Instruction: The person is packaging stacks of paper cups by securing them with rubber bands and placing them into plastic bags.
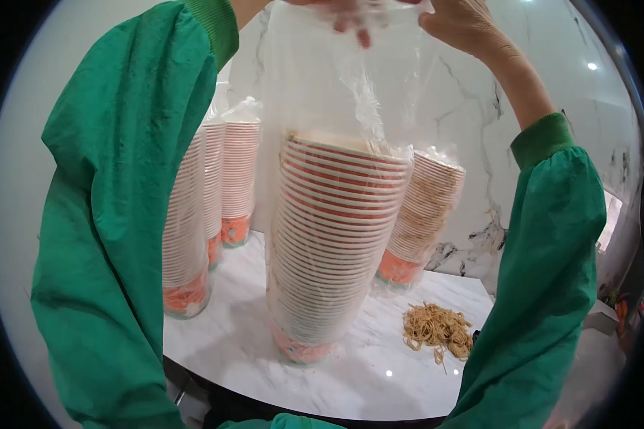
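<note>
In front of me a tall stack of paper cups, white-rimmed with pinkish-red on their sides, stands inside a clear plastic bag. The bag rises well above the top cup. At the upper edge of the view, my left hand is at the bag's top; its blurred fingers show partly through the plastic, and the rest is cut off. My right hand grips the bag's upper right part, fingers bent. Both arms are raised in green sleeves, one on each side of the stack.
Several bagged cup stacks stand at the left and back. Another bagged stack with tan bands over its side is behind right. A pile of tan rubber bands lies on the white marbled table. A marbled wall rises behind.
</note>
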The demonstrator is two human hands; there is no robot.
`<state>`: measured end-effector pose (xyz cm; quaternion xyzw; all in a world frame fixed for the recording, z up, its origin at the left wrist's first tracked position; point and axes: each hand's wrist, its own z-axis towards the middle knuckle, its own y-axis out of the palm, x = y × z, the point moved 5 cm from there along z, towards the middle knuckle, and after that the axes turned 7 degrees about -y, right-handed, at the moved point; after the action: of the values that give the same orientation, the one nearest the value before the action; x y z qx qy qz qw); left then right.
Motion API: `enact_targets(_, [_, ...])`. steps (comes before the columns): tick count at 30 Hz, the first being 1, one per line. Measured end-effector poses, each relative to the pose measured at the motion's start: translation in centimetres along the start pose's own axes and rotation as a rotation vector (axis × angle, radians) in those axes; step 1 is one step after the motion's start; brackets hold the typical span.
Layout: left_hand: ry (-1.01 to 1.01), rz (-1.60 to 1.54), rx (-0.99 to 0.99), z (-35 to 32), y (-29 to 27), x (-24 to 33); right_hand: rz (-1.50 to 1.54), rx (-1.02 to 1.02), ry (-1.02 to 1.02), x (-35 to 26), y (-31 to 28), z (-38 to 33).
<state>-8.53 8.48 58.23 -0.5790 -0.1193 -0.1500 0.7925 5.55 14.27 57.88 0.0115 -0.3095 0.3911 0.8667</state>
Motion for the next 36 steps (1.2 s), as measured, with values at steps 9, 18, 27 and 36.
enact_targets(9, [-0.421, 0.860, 0.801, -2.5, -6.0, -4.2, -0.302, 0.307, -0.012, 4.9, -1.4, -1.7])
enact_targets(18, [-0.069, 0.230, 1.327, -10.3, -8.7, -9.8, 0.775, 0.570, 0.358, 9.3, 4.7, -12.4])
enact_targets(27, [0.099, -0.863, 0.175, -4.9, 15.1, -21.2, 1.692, -0.265, 0.337, -3.9, 13.4, -19.1])
enact_targets(36, [0.058, -0.541, 0.174, -1.5, 13.6, -11.9, 1.434, -0.509, 0.212, -6.3, 11.1, -13.8])
